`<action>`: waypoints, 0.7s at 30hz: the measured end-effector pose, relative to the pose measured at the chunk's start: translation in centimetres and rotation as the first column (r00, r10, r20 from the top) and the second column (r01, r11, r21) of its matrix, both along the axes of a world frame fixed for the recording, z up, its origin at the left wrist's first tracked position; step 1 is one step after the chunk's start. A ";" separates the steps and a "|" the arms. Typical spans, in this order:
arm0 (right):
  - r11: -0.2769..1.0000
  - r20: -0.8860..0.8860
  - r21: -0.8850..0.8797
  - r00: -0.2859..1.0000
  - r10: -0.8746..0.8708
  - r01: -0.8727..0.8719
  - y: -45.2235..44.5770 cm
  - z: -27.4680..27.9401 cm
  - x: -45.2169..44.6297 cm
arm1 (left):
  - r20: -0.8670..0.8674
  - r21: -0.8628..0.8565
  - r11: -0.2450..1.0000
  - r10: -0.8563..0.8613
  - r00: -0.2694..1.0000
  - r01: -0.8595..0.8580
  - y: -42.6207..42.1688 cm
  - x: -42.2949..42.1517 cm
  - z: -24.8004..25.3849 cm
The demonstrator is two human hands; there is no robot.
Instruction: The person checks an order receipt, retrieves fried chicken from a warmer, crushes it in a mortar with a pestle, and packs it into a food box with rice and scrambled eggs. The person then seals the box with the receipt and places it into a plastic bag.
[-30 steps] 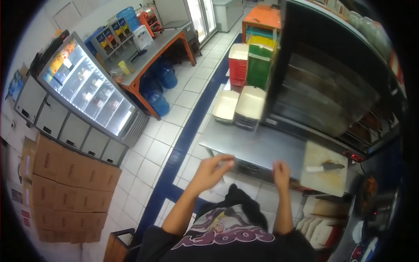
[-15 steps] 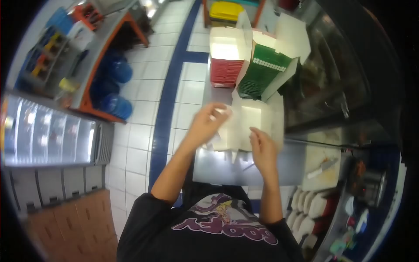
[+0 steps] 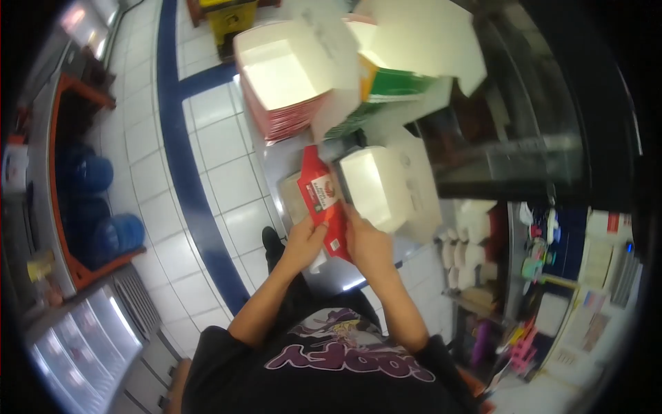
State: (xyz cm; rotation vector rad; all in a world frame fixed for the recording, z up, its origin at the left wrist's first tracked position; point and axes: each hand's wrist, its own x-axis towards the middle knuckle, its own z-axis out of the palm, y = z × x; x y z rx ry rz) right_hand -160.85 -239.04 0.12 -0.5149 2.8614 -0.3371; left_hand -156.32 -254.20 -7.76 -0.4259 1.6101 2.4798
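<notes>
Newly, a red carton point(image 3: 321, 192) had appeared. Left hand point(image 3: 305, 243) and right hand point(image 3: 370, 247) gripped its opposite edges, so its handling had begun.

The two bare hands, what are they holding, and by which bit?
A long red printed cardboard piece, held near the end closest to the body, left hand and right hand on opposite edges.

The left hand point(image 3: 305, 243) could pass leftward over the floor point(image 3: 155, 214); ahead, the red stack point(image 3: 279, 119) and green stack point(image 3: 400, 85) (lids point(image 3: 431, 34) raised) block the way, the white box point(image 3: 372, 190) and dark cabinet point(image 3: 500, 138) forward-right.
</notes>
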 end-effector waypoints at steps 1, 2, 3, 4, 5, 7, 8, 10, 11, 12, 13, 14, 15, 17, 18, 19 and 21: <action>0.999 0.018 0.016 0.999 0.034 -0.034 0.0 -1.1 0.3 | 0.049 -0.210 0.967 -0.139 0.989 0.147 -0.7 -0.4 2.5; 0.998 0.024 0.031 0.998 0.052 -0.052 -0.2 -1.5 0.6 | 0.104 -0.412 0.864 -0.272 0.957 0.291 -1.1 -1.2 4.0; 0.999 0.004 0.021 0.999 0.045 -0.045 -0.5 -0.7 0.9 | 0.064 -0.406 0.859 -0.313 0.948 0.312 -1.7 -1.7 3.8; 0.999 -0.022 0.016 0.999 0.030 -0.030 -0.8 0.0 1.2 | 0.019 -0.399 0.852 -0.362 0.932 0.339 -2.3 -1.8 3.4; 1.000 -0.052 0.028 0.999 0.003 -0.001 -0.7 -0.4 1.3 | -0.007 -0.264 0.946 -0.196 0.981 0.187 -2.5 -1.8 5.4; 0.999 -0.071 0.019 0.997 -0.039 0.040 -0.3 -2.7 0.7 | 0.135 -0.305 0.942 0.190 0.972 -0.141 -2.6 0.0 10.4; 0.999 -0.051 -0.002 0.997 -0.049 0.049 0.1 -3.6 0.6 | 0.052 -0.261 0.965 0.012 0.999 0.002 -4.8 1.3 10.8; 0.999 0.044 -0.021 0.998 -0.039 0.040 0.7 -0.3 1.1 | 0.006 -0.277 0.960 -0.038 0.999 0.038 -6.3 4.9 13.5; 0.996 0.028 -0.029 0.996 -0.084 0.085 1.4 2.1 2.2 | -0.054 -0.270 0.947 0.166 0.985 -0.174 -6.1 7.5 13.8; 0.983 -0.042 -0.183 0.998 -0.041 0.033 2.5 4.7 3.2 | -0.107 -0.271 0.923 0.254 0.961 -0.274 -5.2 9.1 14.3; 0.945 -0.121 -0.325 0.993 0.004 -0.043 4.1 6.0 3.9 | -0.155 -0.273 0.915 0.263 0.952 -0.297 -4.1 10.0 15.3; 0.942 -0.127 -0.333 0.992 -0.013 -0.031 6.2 6.2 4.5 | -0.195 -0.269 0.921 0.237 0.952 -0.284 -2.8 10.9 16.4; 0.830 -0.168 -0.528 0.980 0.106 -0.180 8.4 6.0 5.1 | -0.232 -0.265 0.926 0.207 0.950 -0.267 -1.2 11.3 17.2; 0.641 -0.233 -0.700 0.949 0.213 -0.315 13.2 5.9 6.4 | -0.284 -0.257 0.942 0.138 0.949 -0.214 2.6 11.2 18.7; 0.494 -0.080 -0.854 0.979 0.190 -0.165 16.0 6.5 8.0 | -0.306 -0.254 0.951 0.092 0.947 -0.174 4.9 11.3 19.2; 0.324 0.077 -0.946 0.976 0.205 0.006 18.9 6.7 9.2 | -0.326 -0.249 0.959 0.050 0.944 -0.136 7.4 11.3 19.7; 0.131 0.070 -0.990 0.987 0.145 0.050 24.5 5.5 11.5 | -0.337 -0.244 0.969 -0.052 0.940 -0.034 13.5 11.2 20.0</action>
